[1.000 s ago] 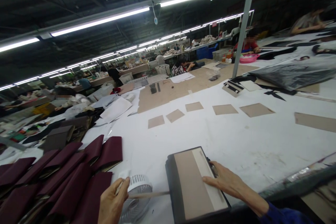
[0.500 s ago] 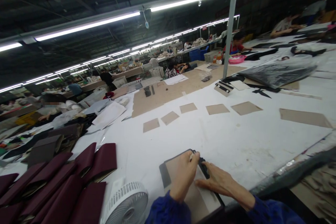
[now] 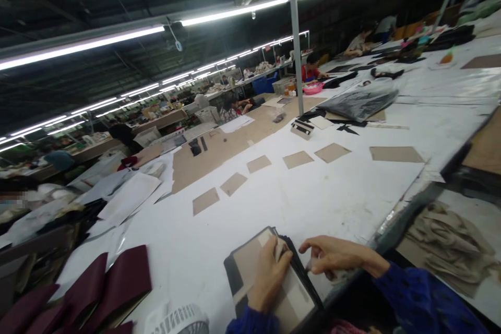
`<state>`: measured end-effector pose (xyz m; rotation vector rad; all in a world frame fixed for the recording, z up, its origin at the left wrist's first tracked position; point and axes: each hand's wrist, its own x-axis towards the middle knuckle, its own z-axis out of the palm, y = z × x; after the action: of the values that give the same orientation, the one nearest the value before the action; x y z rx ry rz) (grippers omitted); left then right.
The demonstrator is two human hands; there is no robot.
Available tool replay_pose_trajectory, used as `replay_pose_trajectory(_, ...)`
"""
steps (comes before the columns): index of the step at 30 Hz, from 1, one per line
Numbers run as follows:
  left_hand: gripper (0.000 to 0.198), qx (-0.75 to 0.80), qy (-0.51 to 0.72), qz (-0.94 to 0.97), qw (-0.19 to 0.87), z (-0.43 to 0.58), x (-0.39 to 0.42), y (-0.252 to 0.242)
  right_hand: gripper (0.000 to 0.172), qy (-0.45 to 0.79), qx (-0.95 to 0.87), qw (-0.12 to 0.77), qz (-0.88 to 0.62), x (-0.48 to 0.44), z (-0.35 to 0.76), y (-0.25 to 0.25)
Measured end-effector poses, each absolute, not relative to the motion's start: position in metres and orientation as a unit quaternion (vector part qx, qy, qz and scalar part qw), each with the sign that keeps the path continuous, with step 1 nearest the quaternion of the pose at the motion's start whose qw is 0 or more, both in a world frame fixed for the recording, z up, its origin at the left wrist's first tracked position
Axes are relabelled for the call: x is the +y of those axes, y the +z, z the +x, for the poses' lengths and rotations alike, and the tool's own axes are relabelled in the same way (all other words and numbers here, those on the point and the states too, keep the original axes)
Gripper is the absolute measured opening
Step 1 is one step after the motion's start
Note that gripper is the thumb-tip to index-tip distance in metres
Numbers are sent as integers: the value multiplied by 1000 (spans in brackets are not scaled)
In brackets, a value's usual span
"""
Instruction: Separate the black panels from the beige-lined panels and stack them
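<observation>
A stack of flat beige panels with black edging [image 3: 291, 297] lies at the front of the white table, its black layers fanned along the right side. My left hand [image 3: 271, 271] rests on top of it, fingers curled around a small whitish wad [image 3: 280, 248] that I cannot identify. Just right of the stack's edge is my right hand [image 3: 336, 257], apart from the panels. Its index finger is bent forward and the other fingers are folded in; a small pale bit shows by the thumb, too blurred to name.
Several beige rectangles [image 3: 298, 159] lie in a row across the white table [image 3: 274, 203]. Maroon folded pieces [image 3: 121, 287] and a white fan [image 3: 178, 318] stand at the left. Crumpled beige cloth [image 3: 450, 245] is at the right. A pole [image 3: 295, 36] rises beyond; other people work farther back.
My right hand has come off the stack and moved right, its fingers folding in. My left hand stays on the panels. The view has turned right, showing more crumpled cloth.
</observation>
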<state>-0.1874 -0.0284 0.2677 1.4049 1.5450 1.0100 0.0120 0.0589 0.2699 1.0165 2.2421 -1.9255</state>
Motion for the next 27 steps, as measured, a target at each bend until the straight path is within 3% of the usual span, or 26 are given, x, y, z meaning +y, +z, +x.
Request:
replay_pose_trajectory(2, 7, 598, 402, 563, 404, -187, -29, 269, 48, -617, 718, 12, 322, 65, 22, 278)
replay_pose_trajectory(4, 5, 584, 401, 575, 409, -186, -30, 271, 41, -590, 740, -40, 322, 63, 20, 285)
replay_pose_trajectory(10, 18, 565, 388, 611, 396, -184, -33, 272, 58, -423, 826, -143, 343, 32, -27, 280)
replay_pose_trajectory(14, 25, 546, 384, 634, 391, -184, -34, 272, 36, -370, 842, -182, 347, 27, -36, 266)
replay_pose_trajectory(18, 6, 577, 386, 600, 397, -183, -37, 273, 48, -493, 715, -259, 422, 30, -34, 250)
replay_pose_trajectory(21, 23, 563, 417, 567, 434, -184, -38, 272, 59, -616, 565, -304, 456, 28, -38, 236)
replay_pose_trajectory(24, 33, 565, 421, 557, 440, -183, -35, 270, 64, -660, 505, -340, 440, 24, -45, 226)
replay_pose_trajectory(27, 14, 591, 387, 579, 407, -178, -27, 270, 63, -670, 520, -321, 420, 24, -45, 226)
